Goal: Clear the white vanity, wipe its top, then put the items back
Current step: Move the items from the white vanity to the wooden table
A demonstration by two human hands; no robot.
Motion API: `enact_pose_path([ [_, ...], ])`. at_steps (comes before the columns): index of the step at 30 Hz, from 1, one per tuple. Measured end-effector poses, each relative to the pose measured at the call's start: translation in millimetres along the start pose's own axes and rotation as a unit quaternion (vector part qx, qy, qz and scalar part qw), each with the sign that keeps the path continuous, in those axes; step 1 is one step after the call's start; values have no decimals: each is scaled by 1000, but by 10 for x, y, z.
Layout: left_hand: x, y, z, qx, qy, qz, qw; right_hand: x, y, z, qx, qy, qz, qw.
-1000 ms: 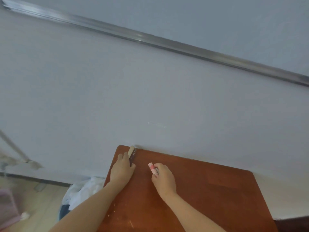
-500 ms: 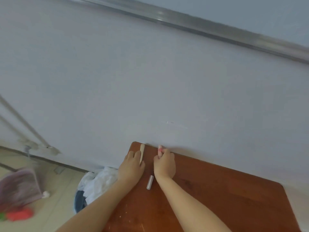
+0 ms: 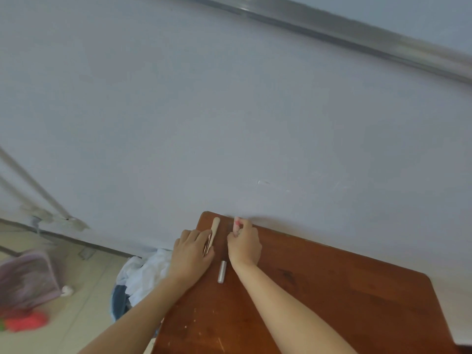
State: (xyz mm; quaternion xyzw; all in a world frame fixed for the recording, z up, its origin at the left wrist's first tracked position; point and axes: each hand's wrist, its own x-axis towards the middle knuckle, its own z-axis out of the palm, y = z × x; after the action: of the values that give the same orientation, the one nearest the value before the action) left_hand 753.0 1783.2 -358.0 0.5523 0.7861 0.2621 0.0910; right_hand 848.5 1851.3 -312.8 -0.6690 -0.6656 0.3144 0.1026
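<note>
Between both hands' (image 3: 192,251) (image 3: 244,247) wrists lies 1 silver tube (image 3: 222,271), perhaps lipstick.

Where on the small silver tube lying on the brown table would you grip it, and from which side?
Pinch the silver tube across its middle, coming down from above. It lies flat on the table, long axis toward the wall, leaving its round sides free; the right hand crowds its far end.

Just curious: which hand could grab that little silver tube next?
Probably the right hand: the silver tube lies beside its wrist. Both are busy, though: it pinches a pink stick, the left hand holds a beige stick.
</note>
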Motion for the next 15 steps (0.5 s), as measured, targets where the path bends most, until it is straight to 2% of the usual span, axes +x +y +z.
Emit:
enact_pose_path([
  [4,-6,-36,-35,-2,0,-12,1000,7,31,4,18,-4,-37,999],
  [9,-42,-38,-3,12,2,0,1000,-35,194,-70,-76,37,-96,992],
  [11,-59,-38,5,9,0,-2,1000,-31,192,-65,-81,41,-100,991],
  [15,-78,-75,-1,19,2,16,1000,20,96,-24,-84,8,-132,988],
])
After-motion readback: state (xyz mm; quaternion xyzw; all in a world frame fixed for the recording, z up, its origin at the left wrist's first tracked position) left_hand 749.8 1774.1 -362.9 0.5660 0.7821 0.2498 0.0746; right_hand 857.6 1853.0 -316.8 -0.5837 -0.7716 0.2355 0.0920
